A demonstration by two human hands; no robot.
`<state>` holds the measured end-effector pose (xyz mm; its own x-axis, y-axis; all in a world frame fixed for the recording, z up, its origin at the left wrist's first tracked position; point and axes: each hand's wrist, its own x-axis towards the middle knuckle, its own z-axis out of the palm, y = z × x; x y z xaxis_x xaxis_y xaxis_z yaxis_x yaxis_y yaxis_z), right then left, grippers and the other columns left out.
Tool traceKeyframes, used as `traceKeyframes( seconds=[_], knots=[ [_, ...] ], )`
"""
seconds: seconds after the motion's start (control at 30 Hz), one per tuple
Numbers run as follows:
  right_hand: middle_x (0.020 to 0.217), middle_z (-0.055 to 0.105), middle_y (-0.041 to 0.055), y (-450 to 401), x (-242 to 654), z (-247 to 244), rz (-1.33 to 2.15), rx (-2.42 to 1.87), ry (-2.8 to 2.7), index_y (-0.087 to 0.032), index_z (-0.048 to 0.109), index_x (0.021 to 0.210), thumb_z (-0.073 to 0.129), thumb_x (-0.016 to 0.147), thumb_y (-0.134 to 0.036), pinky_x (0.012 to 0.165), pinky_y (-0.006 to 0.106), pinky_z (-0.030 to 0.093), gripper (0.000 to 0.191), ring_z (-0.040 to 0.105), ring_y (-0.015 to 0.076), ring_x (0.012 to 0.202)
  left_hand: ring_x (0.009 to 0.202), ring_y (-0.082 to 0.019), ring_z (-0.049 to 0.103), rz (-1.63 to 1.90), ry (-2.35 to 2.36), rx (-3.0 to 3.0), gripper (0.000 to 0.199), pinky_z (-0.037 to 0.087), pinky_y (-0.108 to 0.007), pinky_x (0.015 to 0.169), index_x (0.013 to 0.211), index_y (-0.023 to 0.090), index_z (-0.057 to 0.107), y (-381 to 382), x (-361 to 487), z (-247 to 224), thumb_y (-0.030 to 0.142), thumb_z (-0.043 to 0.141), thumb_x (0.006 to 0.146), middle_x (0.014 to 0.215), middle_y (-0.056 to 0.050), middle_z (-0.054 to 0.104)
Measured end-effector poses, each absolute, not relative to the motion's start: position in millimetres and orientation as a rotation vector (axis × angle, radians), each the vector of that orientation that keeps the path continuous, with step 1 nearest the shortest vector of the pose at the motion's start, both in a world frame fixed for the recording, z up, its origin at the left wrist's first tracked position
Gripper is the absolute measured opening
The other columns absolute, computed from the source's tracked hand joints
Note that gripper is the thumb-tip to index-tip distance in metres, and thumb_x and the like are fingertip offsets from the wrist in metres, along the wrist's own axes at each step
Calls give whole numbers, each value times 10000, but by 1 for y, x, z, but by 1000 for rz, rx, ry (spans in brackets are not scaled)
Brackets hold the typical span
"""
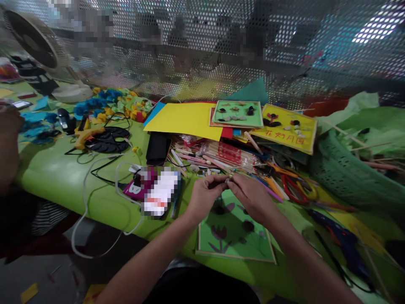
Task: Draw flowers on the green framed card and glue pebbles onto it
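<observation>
Both my hands meet above the far edge of a green picture board (236, 249) with a pale wooden border. Dark flower and leaf shapes (219, 233) lie on the board. My left hand (207, 192) is closed, thumb and fingertips pinched together. Against it, my right hand (248, 192) is pinched too. A tiny greyish bit shows between the fingertips, too small to name. Just beyond the hands lie pencils, sticks (223, 154) and small pebbles (193, 168).
A glue gun (343, 242) with its cord lies at the right, near scissors (292, 188) and a green basket (344, 169). To the left are a lit phone (161, 192), a white cable (82, 219) and another person's arm (9, 143). Yellow card (186, 120) and finished pictures (238, 114) lie behind.
</observation>
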<state>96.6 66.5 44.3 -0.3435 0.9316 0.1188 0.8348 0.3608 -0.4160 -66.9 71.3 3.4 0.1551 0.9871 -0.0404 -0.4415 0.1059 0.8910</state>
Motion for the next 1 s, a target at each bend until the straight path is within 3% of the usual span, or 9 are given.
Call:
traceKeyframes(
  seconds=[0.37,1.0],
  knots=[
    [715,542,34,68,92,42,437,-1523,-2284,-250,367,742,351,1007,-345,627,325,296,281,471,202,653,820,-181,757,1259,811,890,220,617,-329,869,898,173,842,71,-65,-2,260,857,696,897,-50,823],
    [785,560,28,66,94,43,786,-1512,-2067,-244,419,767,355,986,-416,677,336,333,285,502,213,743,825,-178,759,1335,840,973,163,621,-295,818,867,175,838,68,-64,-1,198,834,706,898,-58,823]
  ],
)
